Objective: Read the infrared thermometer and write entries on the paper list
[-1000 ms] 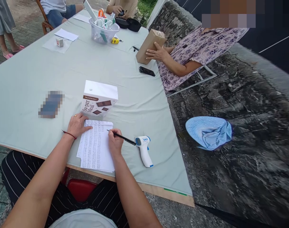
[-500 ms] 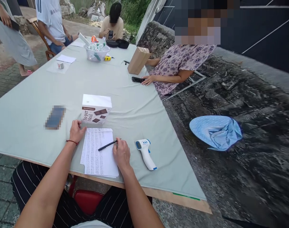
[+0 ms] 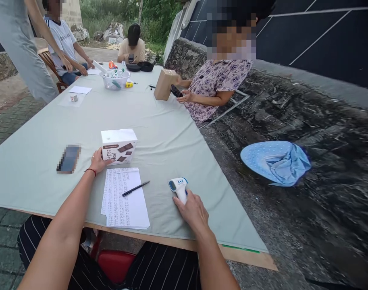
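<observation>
My left hand (image 3: 99,162) grips the lower left corner of a white snack box (image 3: 119,148) with chocolate bars printed on its front, the thumb across the front face. My right hand (image 3: 193,209) is closed over the handle of a white and blue infrared thermometer (image 3: 178,186), which lies on the table; most of the handle is hidden under the palm. Between my hands, sheets of handwritten paper (image 3: 126,213) lie near the table's front edge. A black pen (image 3: 135,188) rests across them, touched by neither hand.
A blurred phone (image 3: 69,159) lies left of my left hand. Farther up the cloth-covered table (image 3: 117,110) stand a plastic basket (image 3: 115,83) of bottles, a brown carton (image 3: 165,84) and black pans (image 3: 146,66). Other people are around it. A blue hat (image 3: 274,163) lies to the right.
My right hand has left the pen on the papers and moved right onto the thermometer. My left hand has shifted up from the paper's edge to grip the box.
</observation>
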{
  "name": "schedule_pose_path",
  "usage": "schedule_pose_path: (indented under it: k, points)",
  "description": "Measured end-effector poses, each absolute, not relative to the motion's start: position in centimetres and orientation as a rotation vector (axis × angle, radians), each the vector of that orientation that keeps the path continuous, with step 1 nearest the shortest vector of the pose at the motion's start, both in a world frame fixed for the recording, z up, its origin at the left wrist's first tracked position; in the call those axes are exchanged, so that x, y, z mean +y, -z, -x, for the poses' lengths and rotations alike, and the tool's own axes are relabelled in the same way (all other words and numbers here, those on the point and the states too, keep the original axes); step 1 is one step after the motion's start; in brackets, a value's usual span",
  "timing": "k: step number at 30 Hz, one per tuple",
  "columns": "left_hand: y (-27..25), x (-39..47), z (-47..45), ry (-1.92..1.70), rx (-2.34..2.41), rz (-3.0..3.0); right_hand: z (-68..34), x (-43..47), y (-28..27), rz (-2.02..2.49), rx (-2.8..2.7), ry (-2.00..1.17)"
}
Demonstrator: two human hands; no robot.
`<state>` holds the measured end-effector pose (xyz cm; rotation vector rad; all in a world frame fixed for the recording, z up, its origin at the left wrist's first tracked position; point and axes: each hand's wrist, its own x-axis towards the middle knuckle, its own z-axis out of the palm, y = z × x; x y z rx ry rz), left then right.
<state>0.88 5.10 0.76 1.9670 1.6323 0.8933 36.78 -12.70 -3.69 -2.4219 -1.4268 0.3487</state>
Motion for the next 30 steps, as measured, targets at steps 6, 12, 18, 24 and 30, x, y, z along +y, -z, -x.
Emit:
schedule_pose_path:
  k: [6, 12, 18, 24, 30]
  points:
    - [-0.3, 3.7, -1.2, -0.981, 1.657, -1.865, -33.8, -11.2, 1.6, 2.16, -1.069, -0.627]
    - [0.6, 3.1, -1.5, -0.966, 1.734, -1.993, -26.9, -8.7, -2.4, 1.228, -0.715, -1.003]
    - [0.1, 2.5, -1.9, -0.941, 1.725, -2.01, -21.0, -5.0, -5.2, 1.01, -0.725, -1.276]
    - [-0.1, 2.1, -2.3, -0.965, 1.71, -2.004, -19.3, -2.8, -4.0, 1.193, -0.848, -1.121]
    - [-0.3, 1.9, -2.6, -0.976, 1.702, -1.949, -18.9, -2.5, -4.3, 1.266, -0.861, -1.063]
